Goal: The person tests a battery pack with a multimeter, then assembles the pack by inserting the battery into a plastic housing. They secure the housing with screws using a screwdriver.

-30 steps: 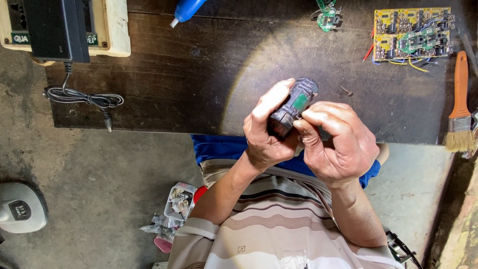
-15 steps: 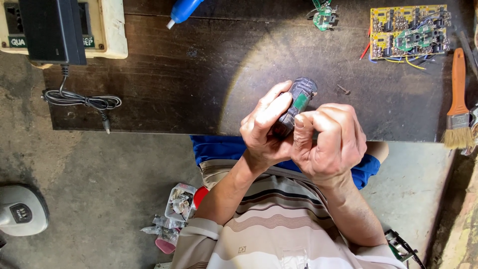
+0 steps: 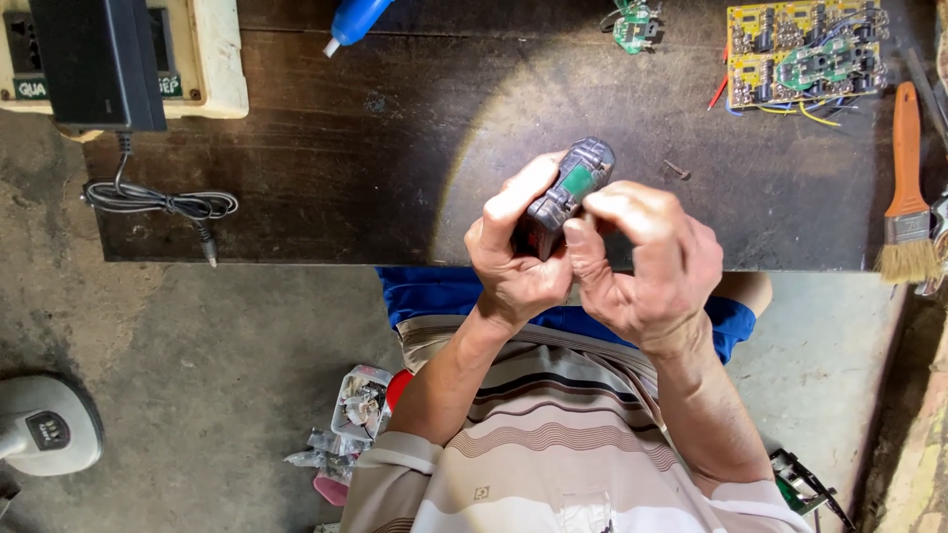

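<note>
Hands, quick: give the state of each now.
Left hand: closed around the dark grey battery pack.
Right hand: fingers curled, pinching the same pack.

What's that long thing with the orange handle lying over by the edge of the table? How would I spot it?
Start at the dark wooden table and go to the end nearest the yellow circuit board with coloured wires. Just below that board lies a flat paintbrush with an orange handle, metal band and pale bristles, its bristles overhanging the table edge. Nothing else there is orange or bristled.
</note>
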